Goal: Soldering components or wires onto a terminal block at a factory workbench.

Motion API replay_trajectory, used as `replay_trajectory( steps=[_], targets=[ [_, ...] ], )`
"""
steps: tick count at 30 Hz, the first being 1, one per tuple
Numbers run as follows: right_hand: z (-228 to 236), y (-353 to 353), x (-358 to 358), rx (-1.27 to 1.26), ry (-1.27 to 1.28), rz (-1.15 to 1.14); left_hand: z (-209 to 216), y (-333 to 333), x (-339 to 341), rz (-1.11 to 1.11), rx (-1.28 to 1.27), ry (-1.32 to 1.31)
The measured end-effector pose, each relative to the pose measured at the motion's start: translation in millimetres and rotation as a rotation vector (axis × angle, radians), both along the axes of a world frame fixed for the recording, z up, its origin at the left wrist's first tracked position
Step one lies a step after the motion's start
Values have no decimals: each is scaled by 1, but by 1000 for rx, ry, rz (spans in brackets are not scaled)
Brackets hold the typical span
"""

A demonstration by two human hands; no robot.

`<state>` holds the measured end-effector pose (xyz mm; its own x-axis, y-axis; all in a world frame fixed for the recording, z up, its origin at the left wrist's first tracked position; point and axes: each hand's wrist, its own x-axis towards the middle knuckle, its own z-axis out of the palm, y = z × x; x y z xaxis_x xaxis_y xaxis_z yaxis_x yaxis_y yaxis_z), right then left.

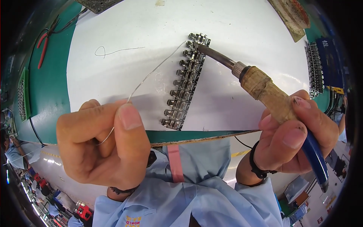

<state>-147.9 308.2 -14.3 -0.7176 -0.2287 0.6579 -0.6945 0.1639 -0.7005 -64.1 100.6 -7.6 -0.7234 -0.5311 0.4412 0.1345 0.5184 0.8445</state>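
My left hand pinches a thin silvery solder wire between thumb and forefinger. The wire's far end reaches the upper left edge of a strip of small circuit boards with metal connectors. In my right hand is a soldering iron, its grip wrapped in tan tape and its rear end blue. The iron's tip lies at the second connector from the strip's far end, close to the wire's end; whether the two touch is too small to tell. The strip lies slanted on a white sheet.
A loose curl of wire rests on the sheet. Red-handled pliers and a green board lie at the left. More board strips stand at the right beside a blue box. The green table's front edge runs below the strip.
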Motion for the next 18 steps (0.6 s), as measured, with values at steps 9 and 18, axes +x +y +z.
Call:
replay_trajectory(
  steps=[9,18],
  targets=[
    [1,1,2,28,19,-5,0,1,0,9,16,-11],
    [1,-7,-3,29,-68,-60,0,1,-2,-13,-44,-45]
  ],
)
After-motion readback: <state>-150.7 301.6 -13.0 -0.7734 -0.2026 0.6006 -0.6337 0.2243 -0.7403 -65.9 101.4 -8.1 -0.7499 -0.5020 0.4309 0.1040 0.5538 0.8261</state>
